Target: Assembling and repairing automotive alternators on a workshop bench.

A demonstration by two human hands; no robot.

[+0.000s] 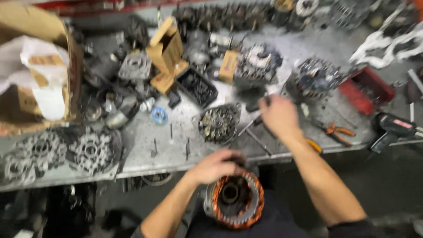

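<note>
My left hand (214, 166) grips the top rim of a round metal alternator housing with copper windings (237, 200), held in my lap below the bench edge. My right hand (277, 115) reaches out over the grey workbench (145, 150), fingers curled near a dark tool handle (254, 105); blur hides whether it holds it. A round rotor part (218, 124) lies just left of that hand.
Cardboard boxes (31, 66) stand at the left, with finned metal parts (90, 152) in front. A black tray (197, 87), more alternators (315, 79), a red tray (368, 90), orange-handled pliers (337, 131) and a power tool (392, 128) crowd the bench.
</note>
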